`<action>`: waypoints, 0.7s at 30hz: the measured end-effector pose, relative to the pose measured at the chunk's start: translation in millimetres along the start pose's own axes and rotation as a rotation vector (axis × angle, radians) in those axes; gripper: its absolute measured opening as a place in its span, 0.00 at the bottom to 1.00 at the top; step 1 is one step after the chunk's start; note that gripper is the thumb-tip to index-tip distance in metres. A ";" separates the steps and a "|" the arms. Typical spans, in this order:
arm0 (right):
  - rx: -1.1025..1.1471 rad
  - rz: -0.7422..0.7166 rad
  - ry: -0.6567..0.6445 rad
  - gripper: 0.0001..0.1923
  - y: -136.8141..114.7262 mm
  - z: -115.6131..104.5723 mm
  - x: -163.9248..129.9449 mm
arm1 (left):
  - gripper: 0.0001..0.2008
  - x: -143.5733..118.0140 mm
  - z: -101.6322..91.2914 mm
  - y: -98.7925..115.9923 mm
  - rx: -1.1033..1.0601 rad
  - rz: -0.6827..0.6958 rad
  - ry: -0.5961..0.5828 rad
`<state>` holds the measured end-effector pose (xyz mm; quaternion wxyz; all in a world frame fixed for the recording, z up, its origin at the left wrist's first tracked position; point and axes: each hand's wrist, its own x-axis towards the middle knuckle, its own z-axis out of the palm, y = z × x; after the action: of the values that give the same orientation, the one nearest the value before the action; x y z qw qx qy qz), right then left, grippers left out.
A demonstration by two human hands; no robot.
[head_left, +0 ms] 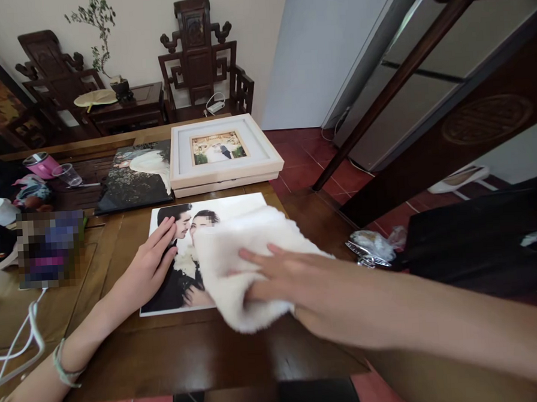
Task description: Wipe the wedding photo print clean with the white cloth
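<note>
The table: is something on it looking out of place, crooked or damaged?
Nothing looks damaged or spilled. The left hand lies flat on a large photo print, and the right hand presses a white cloth onto it. Only a crumpled wrapper at the right edge of the table looks untidy.

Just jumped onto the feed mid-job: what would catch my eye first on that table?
The white fluffy cloth stands out first, pressed by the right hand onto the large photo print at the table's near edge. The left hand lies flat on the print's left side. Behind it sit a pale wooden framed photo and, to its left, a dark photo print.
</note>
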<state>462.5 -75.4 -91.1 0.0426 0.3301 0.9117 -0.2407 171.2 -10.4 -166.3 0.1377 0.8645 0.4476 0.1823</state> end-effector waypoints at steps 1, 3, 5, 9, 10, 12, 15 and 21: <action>-0.022 0.021 0.014 0.38 11.5 -5.3 5.6 | 0.25 0.1 -0.2 -0.3 0.003 0.003 -0.002; -0.075 0.050 0.064 0.37 35.8 -12.6 16.1 | 0.25 0.0 -0.7 -0.3 0.003 0.011 -0.005; -0.142 0.078 0.121 0.36 57.3 -15.6 24.7 | 0.25 -0.5 -1.0 0.1 -0.001 0.013 -0.003; -0.253 0.089 0.182 0.36 73.8 -13.7 30.7 | 0.25 -1.5 -0.4 0.4 -0.009 -0.002 0.006; -0.260 0.077 0.184 0.36 70.9 -12.1 28.8 | 0.25 -1.6 0.0 0.2 -0.010 -0.003 0.009; -0.229 0.057 0.167 0.35 57.4 -6.4 20.4 | 0.25 -1.7 0.6 0.0 -0.016 -0.001 0.012; -0.109 0.034 0.098 0.34 25.0 10.0 0.6 | 0.25 -1.6 0.3 0.7 -0.027 -0.004 0.010; 0.037 -0.100 -0.085 0.28 -22.0 30.5 -20.3 | 0.25 -0.7 -1.2 2.6 -0.015 -0.016 0.003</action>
<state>462.1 -116.1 -104.1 0.0633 0.2745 0.9198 -0.2731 172.2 -12.4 -164.4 0.1447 0.8596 0.4533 0.1861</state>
